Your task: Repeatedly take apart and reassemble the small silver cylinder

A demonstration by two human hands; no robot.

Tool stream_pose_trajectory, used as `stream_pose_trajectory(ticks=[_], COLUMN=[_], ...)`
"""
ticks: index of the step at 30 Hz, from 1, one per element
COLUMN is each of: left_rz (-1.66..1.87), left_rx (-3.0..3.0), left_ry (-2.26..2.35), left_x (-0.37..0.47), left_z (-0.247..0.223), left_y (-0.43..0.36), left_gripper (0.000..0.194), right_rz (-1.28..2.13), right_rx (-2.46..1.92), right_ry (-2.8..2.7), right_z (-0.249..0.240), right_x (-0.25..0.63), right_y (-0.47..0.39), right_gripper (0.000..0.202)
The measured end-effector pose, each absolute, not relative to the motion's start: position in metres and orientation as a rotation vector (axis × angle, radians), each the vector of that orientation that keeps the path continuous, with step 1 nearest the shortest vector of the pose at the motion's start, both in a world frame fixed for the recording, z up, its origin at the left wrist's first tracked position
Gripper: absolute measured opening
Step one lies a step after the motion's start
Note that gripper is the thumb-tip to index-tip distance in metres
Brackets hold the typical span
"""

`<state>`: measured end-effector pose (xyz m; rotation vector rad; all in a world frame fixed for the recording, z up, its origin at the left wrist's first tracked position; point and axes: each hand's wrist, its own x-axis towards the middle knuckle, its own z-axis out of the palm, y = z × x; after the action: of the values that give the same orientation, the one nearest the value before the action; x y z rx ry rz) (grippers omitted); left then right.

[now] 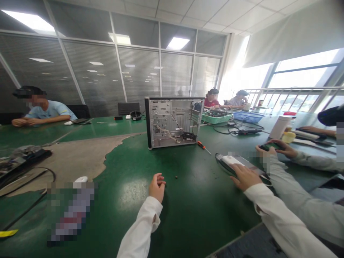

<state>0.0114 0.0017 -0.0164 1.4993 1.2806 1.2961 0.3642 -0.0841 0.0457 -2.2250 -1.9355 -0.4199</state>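
Note:
My left hand (157, 188) is over the green tabletop (134, 215), its fingers loosely curled and apart with nothing between them. A tiny dark piece (176, 177), too small to name, lies just to its right. My right hand (245, 176) rests with fingers stretched out on the near edge of a flat white-and-grey device (233, 160) with a dark cable, partly hidden under the palm. Beyond both hands stands an open computer case (174, 122), upright, with loose wires inside. An orange-handled screwdriver (202, 146) lies by its lower right corner.
At my right, another person's hands (271, 148) hold a phone-like device. Further back are a green basket (217, 120) of cables and a blue basket (248, 117). A pixelated pouch-like item (72, 215) and electronic parts (23, 159) lie left. Other people sit around the table.

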Motion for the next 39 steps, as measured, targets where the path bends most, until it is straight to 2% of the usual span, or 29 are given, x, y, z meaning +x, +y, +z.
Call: stream_pose_trajectory(ticks=[3,7,9,13,21,29,39], left_rz=[1.3,1.307,1.319,1.325,1.297,1.291,1.288], left_rx=[1.487,1.44,1.411,1.368,1.34,1.392,1.331], left_ry=[1.284,1.279,1.273,1.28,1.281,1.283,1.268], left_x=[0.011,0.01,0.008,0.007,0.008,0.008,0.008], left_z=[-0.018,-0.018,-0.018,-0.017,-0.015,-0.016,-0.014], left_y=[0.003,0.005,0.005,0.005,0.007,0.008,0.007], left_gripper=[0.037,0.038,0.038,0.037,0.037,0.036,0.035], right_rz=[-0.218,-0.053,-0.069,-0.089,-0.211,-0.542,-0.477], right_rx=[-1.803,-1.55,-1.527,-1.415,-1.606,-2.245,-2.35], right_ry=[-2.188,-2.357,-2.351,-2.349,-2.276,-1.459,-1.423], right_z=[0.036,0.013,0.005,-0.002,0.004,0.032,0.023], right_x=[0.297,0.215,0.191,0.178,0.244,0.391,0.41], right_y=[-0.078,-0.055,-0.039,-0.014,-0.042,-0.086,-0.097], right_gripper=[0.041,0.06,0.056,0.036,0.028,0.021,0.017])
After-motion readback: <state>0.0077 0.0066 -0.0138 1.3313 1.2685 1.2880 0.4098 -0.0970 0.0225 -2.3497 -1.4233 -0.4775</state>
